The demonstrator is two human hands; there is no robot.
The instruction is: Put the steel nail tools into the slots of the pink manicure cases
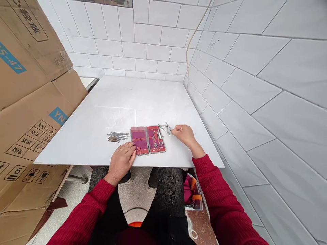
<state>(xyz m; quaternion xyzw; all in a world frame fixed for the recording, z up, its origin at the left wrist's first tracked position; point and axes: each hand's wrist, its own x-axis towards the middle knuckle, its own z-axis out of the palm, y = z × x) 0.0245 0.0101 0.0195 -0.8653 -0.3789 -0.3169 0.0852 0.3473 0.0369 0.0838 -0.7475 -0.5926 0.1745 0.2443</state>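
Observation:
A manicure case (139, 134) lies unfolded on the white table, red and purple inside. Small scissors (155, 147) and a few slim tools sit in its right half, while loops in the left half look bare. My left hand (122, 160) rests flat over the case's lower left edge, fingers extended. Right of the case, my right hand (184, 135) has its fingertips pinched at one end of silver nippers (165, 127); the exact contact is partly hidden. Left of the case lies a small pile of metal tools (118, 135), with nail clippers (113, 139) among them.
The white table (143, 98) meets tiled walls behind and at right. A large cardboard box (33, 112) stands along the left side. A cable (190, 44) hangs in the back corner. Below the table's right front edge sits a plastic bin (200, 204) with purple and orange items.

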